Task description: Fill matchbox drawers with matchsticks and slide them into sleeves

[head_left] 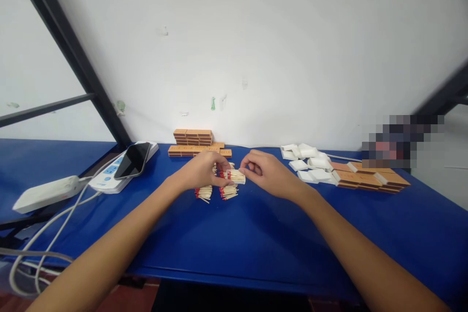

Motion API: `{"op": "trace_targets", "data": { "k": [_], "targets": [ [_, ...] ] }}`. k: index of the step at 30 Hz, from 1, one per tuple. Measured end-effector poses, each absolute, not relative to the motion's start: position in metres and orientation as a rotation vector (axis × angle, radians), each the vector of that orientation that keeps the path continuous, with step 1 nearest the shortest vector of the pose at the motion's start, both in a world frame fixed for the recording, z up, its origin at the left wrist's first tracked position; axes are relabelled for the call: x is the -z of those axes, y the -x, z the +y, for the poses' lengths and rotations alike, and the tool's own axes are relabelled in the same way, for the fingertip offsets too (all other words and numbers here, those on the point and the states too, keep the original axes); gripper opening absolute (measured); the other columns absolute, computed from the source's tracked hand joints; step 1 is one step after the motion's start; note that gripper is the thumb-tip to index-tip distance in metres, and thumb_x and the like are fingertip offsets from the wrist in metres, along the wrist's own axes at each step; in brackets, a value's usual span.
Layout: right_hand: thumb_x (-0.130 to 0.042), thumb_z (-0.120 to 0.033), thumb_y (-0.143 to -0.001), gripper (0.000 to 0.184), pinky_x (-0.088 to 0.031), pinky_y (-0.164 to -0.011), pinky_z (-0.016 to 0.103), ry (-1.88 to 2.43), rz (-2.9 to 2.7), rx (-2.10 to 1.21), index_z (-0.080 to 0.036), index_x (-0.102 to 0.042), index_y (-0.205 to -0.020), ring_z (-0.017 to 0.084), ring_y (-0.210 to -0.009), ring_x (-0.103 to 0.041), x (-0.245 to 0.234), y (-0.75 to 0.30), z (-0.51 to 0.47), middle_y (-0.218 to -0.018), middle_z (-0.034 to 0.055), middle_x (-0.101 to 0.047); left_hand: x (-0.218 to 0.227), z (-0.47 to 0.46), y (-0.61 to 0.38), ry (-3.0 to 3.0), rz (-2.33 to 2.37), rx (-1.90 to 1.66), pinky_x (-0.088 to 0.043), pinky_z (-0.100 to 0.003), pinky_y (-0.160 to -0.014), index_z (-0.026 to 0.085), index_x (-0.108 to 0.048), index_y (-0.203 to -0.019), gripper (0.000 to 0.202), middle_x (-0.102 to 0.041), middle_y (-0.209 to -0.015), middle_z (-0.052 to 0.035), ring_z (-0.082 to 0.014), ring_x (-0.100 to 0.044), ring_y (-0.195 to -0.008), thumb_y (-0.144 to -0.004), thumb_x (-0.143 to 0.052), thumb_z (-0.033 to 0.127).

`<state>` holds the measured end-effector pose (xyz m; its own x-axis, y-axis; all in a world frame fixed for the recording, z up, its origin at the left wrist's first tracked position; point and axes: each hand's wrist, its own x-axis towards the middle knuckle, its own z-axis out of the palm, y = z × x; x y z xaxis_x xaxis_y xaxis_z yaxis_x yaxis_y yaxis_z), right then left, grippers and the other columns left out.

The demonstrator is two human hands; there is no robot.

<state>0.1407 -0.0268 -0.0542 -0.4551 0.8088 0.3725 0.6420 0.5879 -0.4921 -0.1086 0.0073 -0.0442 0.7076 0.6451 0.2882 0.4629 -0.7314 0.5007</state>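
Observation:
Over the blue table, my left hand (208, 168) grips a small white matchbox tray (239, 181) between thumb and fingers. Red-headed matches (236, 174) lie in it, their heads toward my left hand. My right hand (265, 172) is closed, thumb and forefinger pinched at the tray's right end by the match tails. Whether its fingertips press the card or the sticks is hard to make out. Below the tray sits a bundle of loose matches (228, 192), and another match bundle (204, 193) is under my left hand. More matches behind are partly hidden by my fingers.
Closed matchboxes (192, 137) are stacked by the wall. Several white empty trays (305, 158) lie to the right, beside orange-brown matchbox sleeves (365, 175). A phone (133, 160) rests on a power strip (109, 175) at left, with white cables (60, 217) trailing off the edge.

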Motion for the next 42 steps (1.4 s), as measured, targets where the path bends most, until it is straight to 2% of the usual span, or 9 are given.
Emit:
{"op": "trace_targets", "data": {
  "k": [7, 11, 16, 23, 27, 33, 38, 42],
  "targets": [
    [-0.063, -0.026, -0.095, 0.007, -0.044, -0.068, 0.029, 1.162, -2.193, -0.517, -0.021, -0.067, -0.095, 0.015, -0.074, -0.054, 0.063, -0.144, -0.029, -0.086, 0.001, -0.062, 0.055, -0.001, 0.119, -2.563, 0.804, -0.868, -0.048, -0.027, -0.078, 0.018, -0.076, -0.098, 0.028, -0.069, -0.096, -0.0006, -0.0184, -0.064, -0.088, -0.077, -0.094, 0.021],
    [-0.06, -0.027, -0.096, 0.008, -0.043, -0.065, 0.029, 1.153, -2.151, -0.563, -0.021, -0.066, -0.097, 0.014, -0.07, -0.052, 0.069, -0.137, -0.03, -0.082, 0.0, -0.06, 0.064, -0.005, 0.123, -2.604, 0.788, -0.925, -0.049, -0.027, -0.077, 0.018, -0.075, -0.105, 0.031, -0.069, -0.098, -0.0012, -0.0191, -0.064, -0.091, -0.08, -0.093, 0.021],
    [-0.063, -0.025, -0.095, 0.008, -0.044, -0.067, 0.028, 1.133, -2.209, -0.543, -0.021, -0.069, -0.092, 0.013, -0.07, -0.053, 0.075, -0.134, -0.032, -0.083, 0.0002, -0.06, 0.071, 0.003, 0.141, -2.638, 0.848, -0.964, -0.047, -0.027, -0.075, 0.017, -0.074, -0.102, 0.028, -0.068, -0.096, -0.0017, -0.0182, -0.062, -0.086, -0.083, -0.092, 0.026],
    [-0.065, -0.014, -0.091, 0.012, -0.043, -0.068, 0.026, 1.047, -2.444, -0.625, -0.021, -0.075, -0.089, 0.012, -0.071, -0.055, 0.083, -0.126, -0.04, -0.087, 0.0005, -0.062, 0.073, 0.006, 0.145, -2.674, 0.856, -1.04, -0.047, -0.03, -0.08, 0.016, -0.072, -0.103, 0.028, -0.069, -0.1, -0.0016, -0.0196, -0.062, -0.09, -0.085, -0.091, 0.025],
    [-0.064, -0.01, -0.09, 0.014, -0.041, -0.066, 0.026, 1.075, -2.482, -0.609, -0.019, -0.072, -0.084, 0.012, -0.07, -0.054, 0.085, -0.124, -0.042, -0.084, -0.0001, -0.06, 0.073, 0.002, 0.139, -2.717, 0.872, -0.975, -0.046, -0.031, -0.078, 0.017, -0.072, -0.103, 0.027, -0.068, -0.098, -0.0018, -0.0202, -0.061, -0.089, -0.085, -0.091, 0.025],
    [-0.063, -0.012, -0.093, 0.014, -0.04, -0.066, 0.026, 1.082, -2.476, -0.584, -0.021, -0.073, -0.091, 0.013, -0.072, -0.054, 0.088, -0.125, -0.039, -0.084, 0.0002, -0.059, 0.074, 0.002, 0.14, -2.745, 0.886, -0.957, -0.047, -0.031, -0.078, 0.017, -0.072, -0.105, 0.03, -0.068, -0.098, -0.002, -0.0207, -0.06, -0.09, -0.084, -0.092, 0.026],
    [-0.062, -0.011, -0.092, 0.015, -0.039, -0.065, 0.027, 1.112, -2.483, -0.581, -0.019, -0.068, -0.081, 0.013, -0.07, -0.053, 0.087, -0.122, -0.041, -0.081, -0.0002, -0.059, 0.076, 0.002, 0.139, -2.758, 0.903, -0.928, -0.047, -0.03, -0.077, 0.017, -0.072, -0.104, 0.029, -0.067, -0.094, -0.0025, -0.0209, -0.06, -0.088, -0.085, -0.092, 0.028],
    [-0.062, -0.014, -0.093, 0.014, -0.039, -0.065, 0.027, 1.163, -2.497, -0.618, -0.019, -0.064, -0.081, 0.013, -0.07, -0.051, 0.086, -0.122, -0.042, -0.081, -0.0007, -0.059, 0.078, 0.005, 0.139, -2.769, 0.894, -0.937, -0.046, -0.03, -0.076, 0.017, -0.072, -0.104, 0.03, -0.066, -0.091, -0.002, -0.0206, -0.059, -0.086, -0.085, -0.092, 0.028]
  ]
}}
